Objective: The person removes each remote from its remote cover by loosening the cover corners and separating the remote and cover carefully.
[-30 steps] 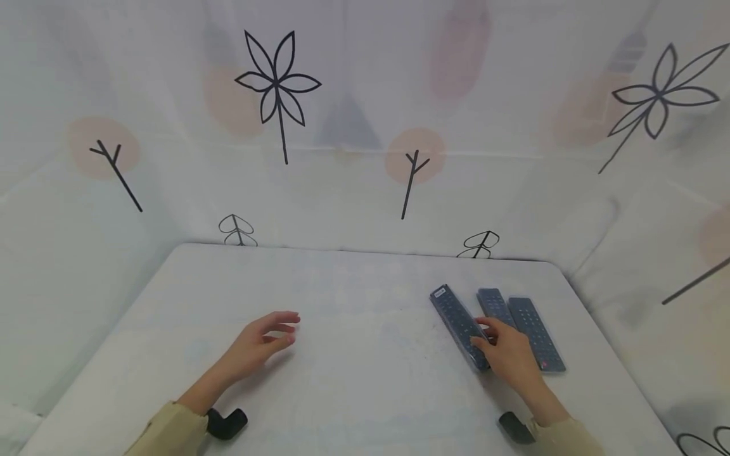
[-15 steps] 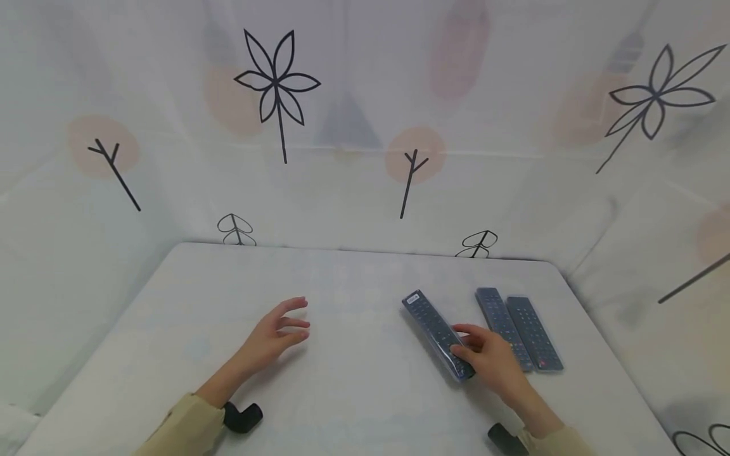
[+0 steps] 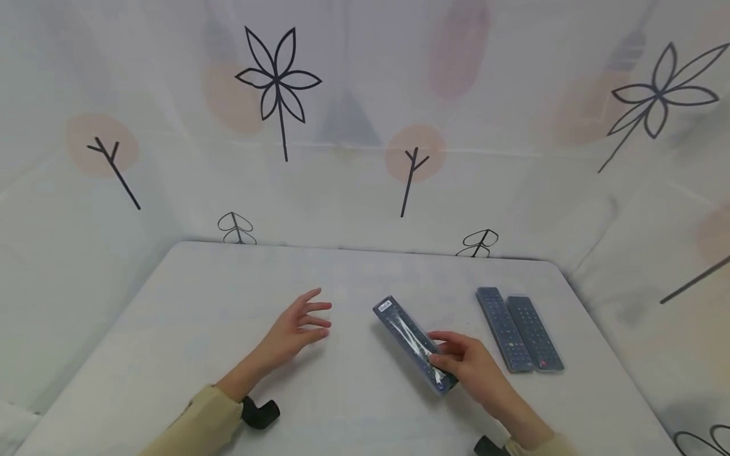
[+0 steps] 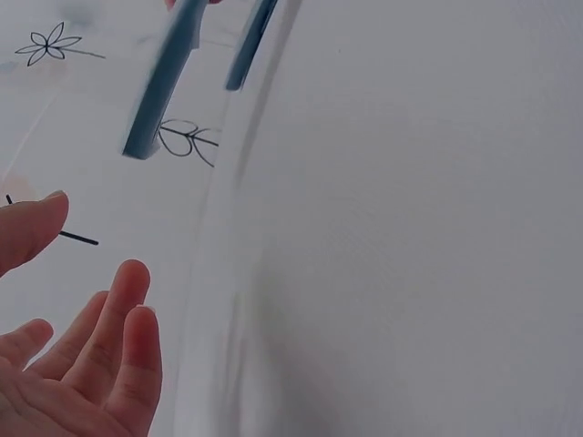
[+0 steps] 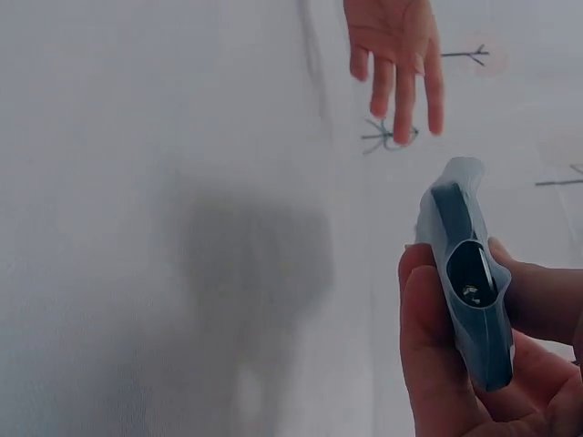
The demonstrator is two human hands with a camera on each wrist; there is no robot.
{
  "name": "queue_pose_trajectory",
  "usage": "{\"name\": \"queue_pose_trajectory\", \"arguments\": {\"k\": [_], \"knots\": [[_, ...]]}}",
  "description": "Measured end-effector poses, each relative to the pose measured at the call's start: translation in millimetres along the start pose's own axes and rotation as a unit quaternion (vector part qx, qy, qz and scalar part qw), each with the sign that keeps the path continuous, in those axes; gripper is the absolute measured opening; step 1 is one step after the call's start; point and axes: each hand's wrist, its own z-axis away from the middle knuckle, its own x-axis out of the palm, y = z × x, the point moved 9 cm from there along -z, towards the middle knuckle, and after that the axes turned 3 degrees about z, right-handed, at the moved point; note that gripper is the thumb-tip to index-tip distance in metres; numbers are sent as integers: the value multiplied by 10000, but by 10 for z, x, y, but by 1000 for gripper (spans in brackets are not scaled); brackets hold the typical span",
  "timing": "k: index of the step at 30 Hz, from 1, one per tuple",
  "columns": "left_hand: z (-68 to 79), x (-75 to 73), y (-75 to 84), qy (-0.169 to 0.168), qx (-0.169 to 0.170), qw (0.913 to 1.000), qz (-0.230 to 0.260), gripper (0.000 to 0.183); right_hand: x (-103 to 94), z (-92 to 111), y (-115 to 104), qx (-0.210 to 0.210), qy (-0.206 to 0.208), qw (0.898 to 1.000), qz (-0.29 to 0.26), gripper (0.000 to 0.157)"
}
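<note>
My right hand (image 3: 470,367) pinches the near end of a dark remote control (image 3: 407,335) in a clear plastic sleeve, thumb on top and fingers along the side. The remote hangs above the table, its far end with a white label angled to the left. In the right wrist view its end (image 5: 474,282) shows between thumb and fingers. My left hand (image 3: 293,329) is held over the table to the left of the remote, fingers spread and apart from it. In the left wrist view the left hand's fingers (image 4: 127,346) hold nothing.
Two more dark remotes, one (image 3: 504,329) beside another (image 3: 536,332), lie side by side on the right of the white table (image 3: 228,285). A patterned white cloth (image 3: 353,190) stands behind the table and at its sides.
My right hand has carried the remote leftward, away from the two lying remotes, and it is now raised off the table. My left hand has moved right and a little forward, towards it.
</note>
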Motion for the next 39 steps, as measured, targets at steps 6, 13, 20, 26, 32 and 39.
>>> {"name": "queue_pose_trajectory", "arguments": {"k": [6, 13, 20, 26, 32, 39], "knots": [[-71, 194, 47, -143, 20, 9996, 251, 76, 151, 67, -102, -235, -346, 9985, -364, 47], [-130, 408, 140, -327, 98, 9976, 609, 75, 306, 128, -200, -407, -622, 9949, -680, 49], [-138, 496, 183, -405, 75, 9971, 647, 60, 416, 149, -220, -356, -731, 9930, -862, 51], [-129, 447, 172, -144, -70, 9975, 687, 52, 495, 143, -186, -267, -794, 9923, -909, 51], [-131, 399, 214, 3, -101, 9973, 732, 50, 555, 130, -169, -143, -904, 9922, -850, 49], [-133, 380, 255, 44, 2, 9967, 812, 51, 579, 142, -172, -110, -1152, 9885, -973, 48]]}}
